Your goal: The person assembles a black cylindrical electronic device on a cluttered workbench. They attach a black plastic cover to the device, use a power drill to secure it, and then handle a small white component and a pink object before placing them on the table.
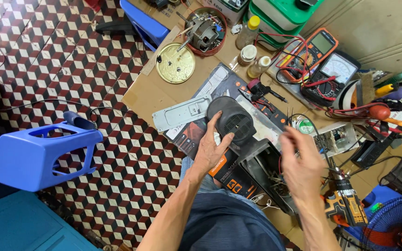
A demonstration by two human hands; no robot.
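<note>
The left hand rests spread on a black vented fan housing atop the opened appliance; the right hand hovers beside it, fingers loose, holding nothing.

One cam only, head-worn, looking steeply down from above the person's own lap and forearms, so nothing is shared w/ a second view. It faces a floor-level work area: cardboard sheet laid over patterned tile floor, tilted diagonally in frame. Close range: left hand and right hand sit center-bottom, large in frame, forearms entering from bottom edge. Frame reaches a blue stool at left, meters and wall base at top right, a fan at bottom-right corner. Wide lens, edges slightly bent.
</note>
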